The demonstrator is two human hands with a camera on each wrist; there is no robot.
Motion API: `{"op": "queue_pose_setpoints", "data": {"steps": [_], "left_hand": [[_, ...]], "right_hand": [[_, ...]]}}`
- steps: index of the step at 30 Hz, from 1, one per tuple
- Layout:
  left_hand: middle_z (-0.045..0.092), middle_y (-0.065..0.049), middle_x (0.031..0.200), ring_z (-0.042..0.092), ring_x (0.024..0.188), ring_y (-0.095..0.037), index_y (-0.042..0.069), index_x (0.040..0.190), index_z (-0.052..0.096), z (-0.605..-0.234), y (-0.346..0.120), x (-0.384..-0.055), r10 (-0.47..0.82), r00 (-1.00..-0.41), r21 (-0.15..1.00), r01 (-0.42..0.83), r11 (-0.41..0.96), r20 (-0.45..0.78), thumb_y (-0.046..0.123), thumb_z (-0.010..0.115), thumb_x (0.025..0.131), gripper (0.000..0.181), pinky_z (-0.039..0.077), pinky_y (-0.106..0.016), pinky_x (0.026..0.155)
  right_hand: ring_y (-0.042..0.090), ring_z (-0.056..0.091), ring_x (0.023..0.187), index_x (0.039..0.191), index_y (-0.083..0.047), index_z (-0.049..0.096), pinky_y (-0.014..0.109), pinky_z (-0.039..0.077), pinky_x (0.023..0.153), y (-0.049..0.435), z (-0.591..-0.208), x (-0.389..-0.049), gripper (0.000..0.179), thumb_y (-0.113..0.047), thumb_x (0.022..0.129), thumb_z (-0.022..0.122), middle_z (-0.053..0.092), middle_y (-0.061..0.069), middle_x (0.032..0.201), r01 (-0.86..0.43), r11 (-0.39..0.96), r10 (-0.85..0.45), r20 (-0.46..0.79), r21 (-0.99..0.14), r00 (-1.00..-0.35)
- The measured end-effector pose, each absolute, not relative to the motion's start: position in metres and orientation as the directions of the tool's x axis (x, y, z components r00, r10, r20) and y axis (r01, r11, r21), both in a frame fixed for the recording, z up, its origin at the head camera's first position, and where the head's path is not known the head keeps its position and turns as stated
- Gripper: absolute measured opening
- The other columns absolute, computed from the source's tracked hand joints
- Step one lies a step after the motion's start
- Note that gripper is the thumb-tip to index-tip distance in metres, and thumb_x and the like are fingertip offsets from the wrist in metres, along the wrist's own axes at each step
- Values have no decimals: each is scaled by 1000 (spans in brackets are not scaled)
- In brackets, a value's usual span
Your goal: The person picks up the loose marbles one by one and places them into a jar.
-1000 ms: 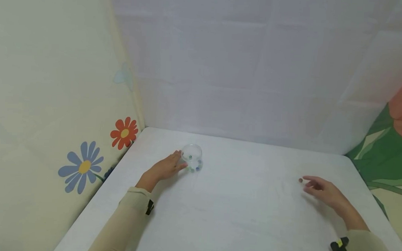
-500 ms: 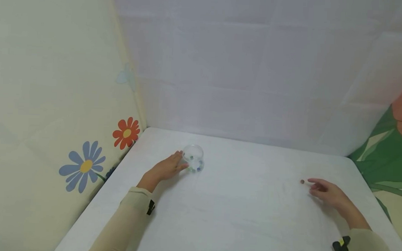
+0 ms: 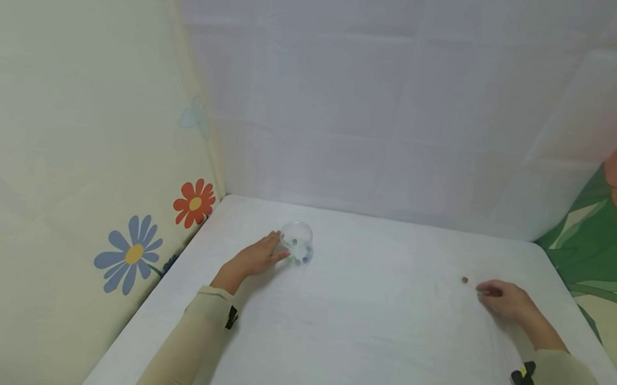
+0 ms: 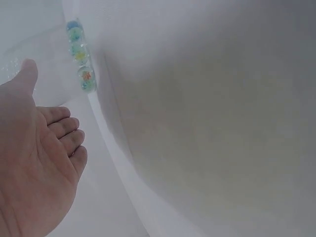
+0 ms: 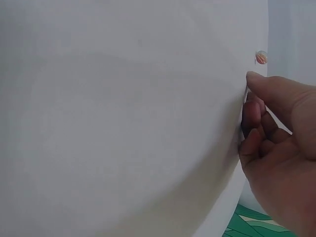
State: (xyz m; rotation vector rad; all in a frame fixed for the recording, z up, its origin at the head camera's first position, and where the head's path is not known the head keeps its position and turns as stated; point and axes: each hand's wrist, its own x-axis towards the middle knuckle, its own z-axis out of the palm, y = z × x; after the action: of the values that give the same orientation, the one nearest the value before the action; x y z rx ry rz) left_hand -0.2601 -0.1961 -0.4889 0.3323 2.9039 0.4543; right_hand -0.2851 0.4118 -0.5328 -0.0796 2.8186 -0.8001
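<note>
A clear cup (image 3: 297, 231) stands on the white table at the left, with several blue and green marbles (image 4: 80, 55) along its bottom. My left hand (image 3: 254, 258) rests beside the cup, thumb toward its near side and the other fingers at its left side, loosely extended. At the right, my right hand (image 3: 505, 300) is low over the table, thumb and index finger pinching a small greenish marble (image 3: 480, 293), mostly covered by the fingertips. Just left of those fingertips lies a reddish-brown marble (image 3: 464, 280), which shows orange stripes in the right wrist view.
The white tabletop (image 3: 365, 310) stretches between the two hands. A white cloth backdrop (image 3: 374, 115) rises behind its far edge. Flower-printed cloth hangs along the left side (image 3: 57, 147) and the right side (image 3: 596, 239).
My right hand has shifted slightly right, away from the reddish-brown marble, and its thumb and index finger have closed on the greenish marble. The left hand stays at the cup.
</note>
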Motion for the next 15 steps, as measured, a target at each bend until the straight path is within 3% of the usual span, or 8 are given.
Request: {"op": "queue_pose_setpoints", "data": {"steps": [5,15], "left_hand": [[14,-20,167,12,156,-35,-4,159,16,-490,-196,-260,243,-959,309,189,932,-147,57,33,107,82,15,-49,126],[15,-20,167,12,156,-35,-4,159,16,-491,-195,-258,235,-961,307,182,934,-144,57,33,107,83,15,-49,126]], "right_hand": [[44,58,103,121,11,62,55,51,87,410,-529,-285,37,-14,94,69,64,29,109,60,865,-61,-222,-499,-973],[44,59,107,127,12,59,48,56,82,411,-523,-282,43,-22,100,63,60,33,121,73,827,-70,-231,-557,-970]]}}
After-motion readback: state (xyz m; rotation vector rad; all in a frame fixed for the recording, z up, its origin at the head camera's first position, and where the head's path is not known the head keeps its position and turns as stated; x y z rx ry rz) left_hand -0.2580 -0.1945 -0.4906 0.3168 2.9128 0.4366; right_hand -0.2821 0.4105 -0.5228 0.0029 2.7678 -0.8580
